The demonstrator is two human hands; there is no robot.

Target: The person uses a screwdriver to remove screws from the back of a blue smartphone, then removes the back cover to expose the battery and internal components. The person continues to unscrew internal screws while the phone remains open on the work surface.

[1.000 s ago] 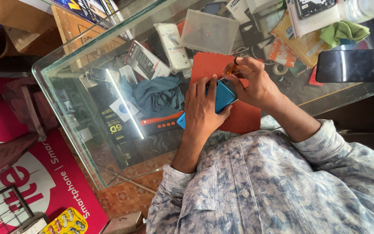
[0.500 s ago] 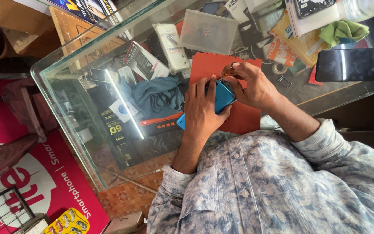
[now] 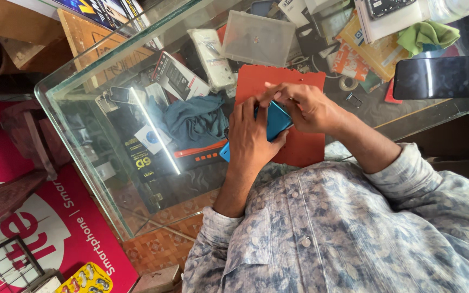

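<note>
Gripping a slim blue rectangular phone from two sides, both hands meet over a flat red-orange rectangular mat that lies on the top of a glass display counter. The left hand wraps around the phone's near half, fingers closed over its back and its lower corner poking out under the palm. The right hand covers the far end, fingers curled down and pressed together on the phone's upper edge, the forefinger stretched out across the mat. The phone is tilted, raised just above the mat rather than lying flat. Both forearms come out of rolled cuffs of a pale blue patterned shirt. Near the right wrist, a black smartphone with a dark screen rests on the glass, and a crumpled green cloth lies above it among packets. A translucent grey plastic box sits just beyond the mat. Inside the counter, a dark teal cloth is bunched beside boxed accessories.
</note>
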